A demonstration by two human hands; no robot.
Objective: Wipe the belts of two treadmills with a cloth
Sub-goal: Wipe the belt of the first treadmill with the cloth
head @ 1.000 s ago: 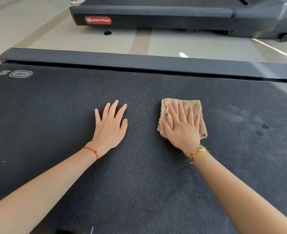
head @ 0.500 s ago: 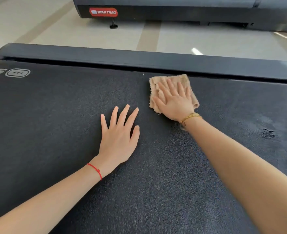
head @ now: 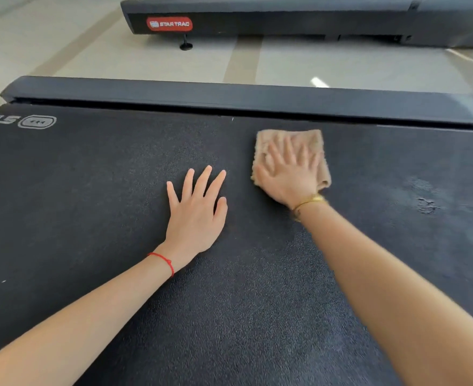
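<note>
the black belt [head: 118,190] of the treadmill in front of me fills nearly the whole view, rough and grainy, with a pale printed logo [head: 36,122] at its far left corner and a dark side rail [head: 229,98] running along its far edge. past the rail lies pale tiled floor [head: 76,51], and beyond that the second treadmill [head: 285,20] stands well apart, its end bearing a red star trac badge [head: 169,23]. over on the right of my belt there is a small scuffed, duller patch [head: 426,204]. my left hand [head: 195,215] rests flat on the belt, fingers straight and spread, holding nothing, with a thin red string [head: 162,260] round the wrist. just beside it, farther from me, my right hand [head: 291,174] presses flat on the tan cloth [head: 291,137], fingers straight and fanned out over it; this hand is blurred. the cloth lies folded on the belt near the rail, not touching it. a gold bracelet [head: 309,201] sits on my right wrist.
</note>
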